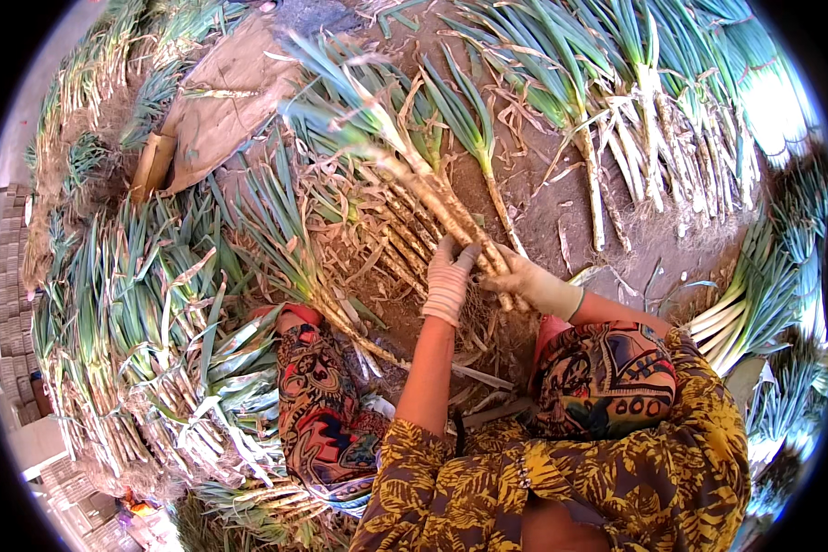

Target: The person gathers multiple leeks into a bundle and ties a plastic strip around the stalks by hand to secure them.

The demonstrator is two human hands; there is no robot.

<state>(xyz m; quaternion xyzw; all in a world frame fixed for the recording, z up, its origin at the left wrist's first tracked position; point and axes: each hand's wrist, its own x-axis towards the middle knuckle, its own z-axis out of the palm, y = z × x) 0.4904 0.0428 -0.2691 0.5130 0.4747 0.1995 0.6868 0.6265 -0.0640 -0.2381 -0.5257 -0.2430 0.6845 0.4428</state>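
Note:
A few long green onions (442,198) with soil-stained stalks slant up and to the left from my hands, their blue-green tops blurred. My left hand (452,279), in a pale glove, closes around the lower stalks. Beside it on the right, my gloved right hand (538,287) grips the same stalks near the root ends; part of its fingers is hidden behind them. Beneath and left of the held stalks lies a heap of dirty green onions (400,235) with dry, peeling leaves. A single green onion (494,189) rests on the soil just beyond my hands.
Piles of green onions (129,331) fill the left side, and rows of them (649,120) lie at the far right. Several whiter stalks (719,324) sit beside my right knee. A brown sheet (225,115) lies at the far left. Loose dry leaves litter the soil (584,216).

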